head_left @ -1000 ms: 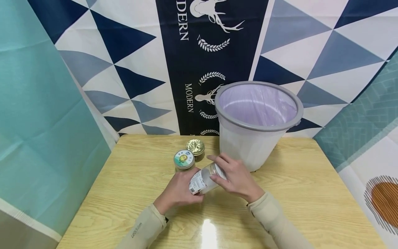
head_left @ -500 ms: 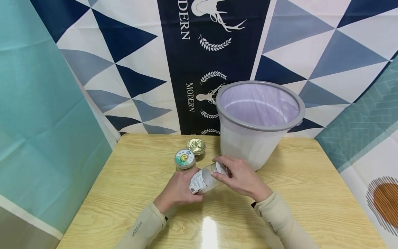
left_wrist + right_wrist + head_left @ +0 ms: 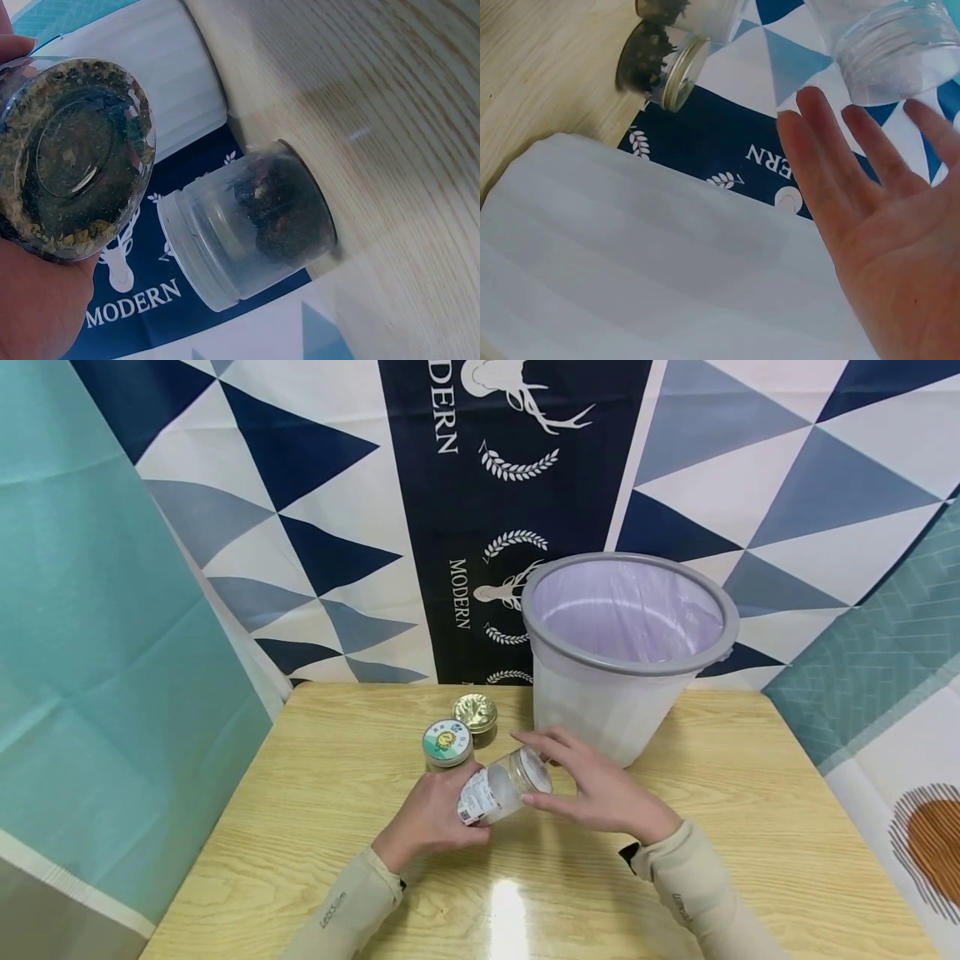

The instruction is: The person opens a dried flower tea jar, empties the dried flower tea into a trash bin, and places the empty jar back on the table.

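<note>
My left hand (image 3: 438, 810) grips a clear jar (image 3: 495, 791) with a white label, tilted so its top points right and up. The left wrist view shows the jar's base (image 3: 75, 157), with dark, flaky dried bits inside. My right hand (image 3: 600, 789) is around the jar's capped end (image 3: 535, 770), thumb and fingers spread apart. In the right wrist view its straight fingertips (image 3: 855, 112) are right at the ridged clear end (image 3: 900, 52). Just beyond the left hand stands a jar with a green and white printed lid (image 3: 447, 741); behind it is a gold-lidded jar (image 3: 475, 712).
A large white bin (image 3: 600, 710) with a grey rim and a lilac liner stands at the back right of the wooden table (image 3: 345, 752). A patterned cloth (image 3: 337, 510) hangs behind the table, and a teal cloth (image 3: 112, 635) hangs on the left.
My right hand has loosened from the jar's capped end and shifted slightly right, its fingers spreading. My left hand still holds the jar in nearly the same place.
</note>
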